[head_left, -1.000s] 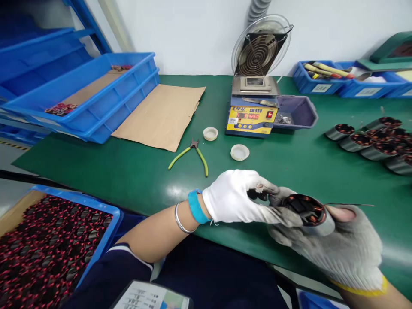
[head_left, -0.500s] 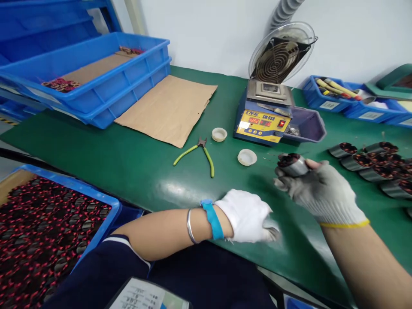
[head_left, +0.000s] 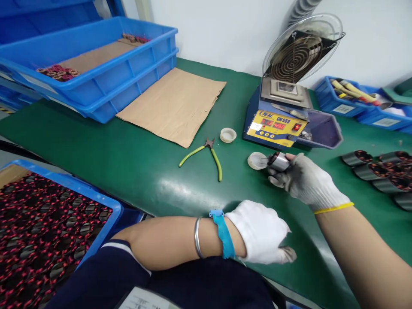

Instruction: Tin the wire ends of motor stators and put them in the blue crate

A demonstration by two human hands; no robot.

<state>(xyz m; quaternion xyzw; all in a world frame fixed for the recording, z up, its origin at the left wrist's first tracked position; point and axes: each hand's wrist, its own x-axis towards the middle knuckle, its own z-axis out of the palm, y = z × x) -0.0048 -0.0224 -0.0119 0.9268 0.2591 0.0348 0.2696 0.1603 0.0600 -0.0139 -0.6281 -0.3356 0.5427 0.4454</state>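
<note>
Green and glossy, the surface (head_left: pixel 144 167) ran along a white wall (head_left: pixel 219 34). Stacked blue trays (head_left: pixel 138 68) stood at its far left, beside a sheet of brown cardboard (head_left: pixel 177 103). Toward the far right sat a yellow-fronted heating unit (head_left: pixel 277 128) with lit red digits, a purple bin (head_left: pixel 330 128) next to it. Several metal-sided wound cores (head_left: pixel 370 171) clustered on the right. Green-handled cutters (head_left: pixel 209 143) lay spread near the middle.

Between the unit and the near edge, the right hand (head_left: pixel 289 174), in a soiled pale glove, gripped a short metal cylinder (head_left: pixel 280 162) just above the surface. Its side was silvery, its end dark with hints of copper; it lay tilted, that end facing left, with thin wires reaching across a small white dish (head_left: pixel 256 161). The left hand (head_left: pixel 262 231), white-gloved, hung near the front edge, back upward; how wide its fingers stood could not be made out.
</note>
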